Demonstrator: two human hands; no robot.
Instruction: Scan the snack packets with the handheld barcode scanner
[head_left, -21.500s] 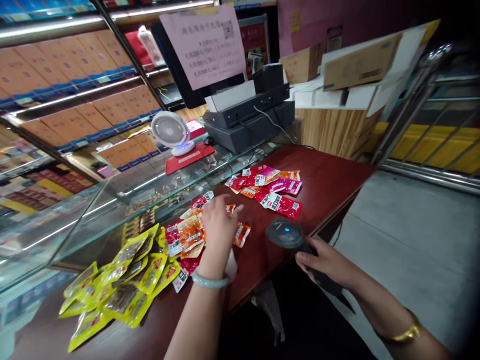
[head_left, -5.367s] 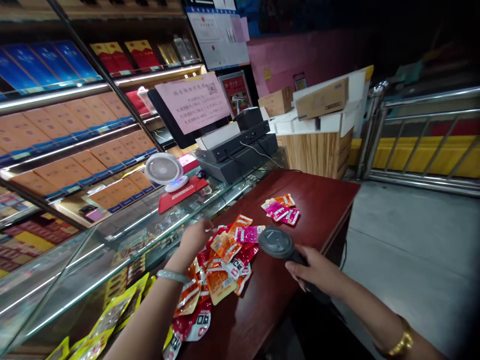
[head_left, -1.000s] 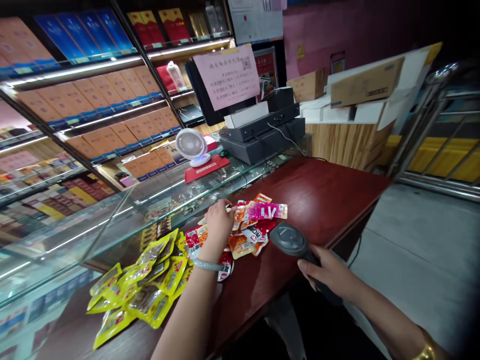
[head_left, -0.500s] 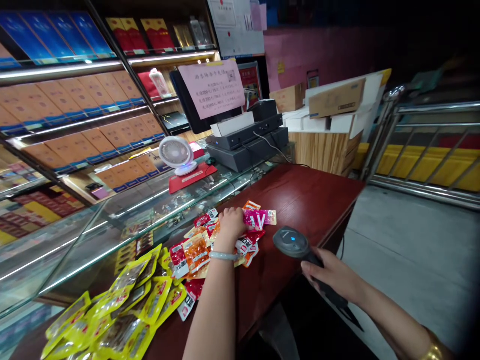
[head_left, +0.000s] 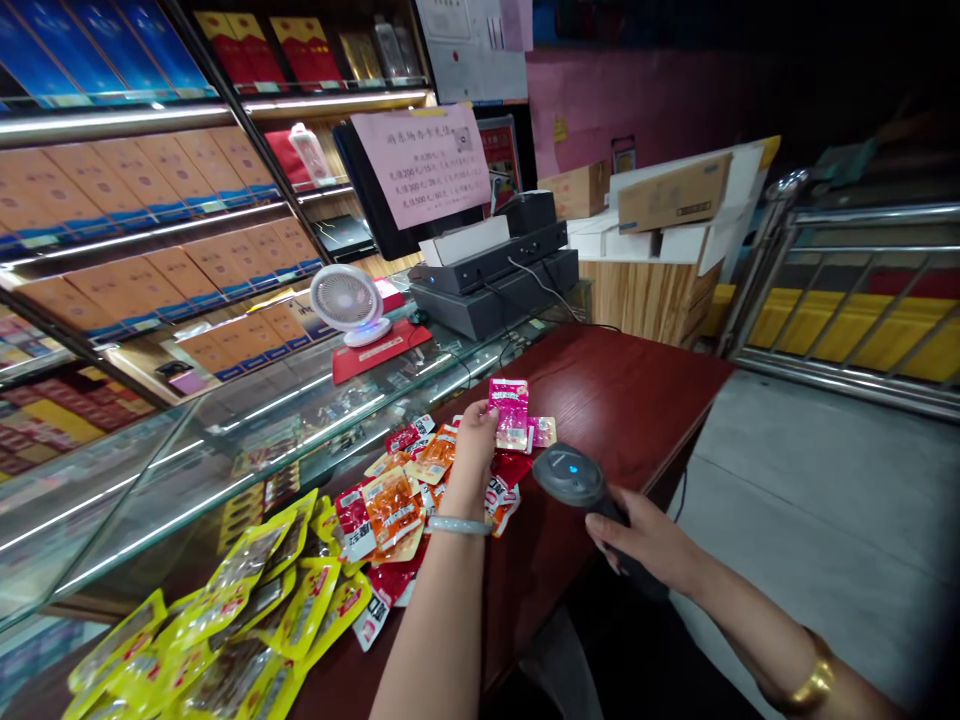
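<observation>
A pink snack packet (head_left: 510, 412) stands raised in my left hand (head_left: 477, 437), pinched at its left edge above a pile of small packets. Red, orange and white snack packets (head_left: 391, 512) lie heaped around and below that wrist. My right hand (head_left: 645, 535) is wrapped round the handle of a dark barcode scanner (head_left: 574, 480), which has a blue light on top. The scanner's head points left, a short way from the pink packet and not touching it. Yellow-edged snack packets (head_left: 247, 620) lie in a second pile at the lower left.
Under the piles is a dark red tabletop (head_left: 600, 380), its right edge above the grey floor. A glass display case (head_left: 225, 430) runs along the left. Behind stand a small white fan (head_left: 346, 300), a black cash drawer (head_left: 487, 300) and a metal railing (head_left: 847, 300).
My left hand has lifted the pink packet off the pile and turned it upright. My right hand has brought the scanner slightly left and up.
</observation>
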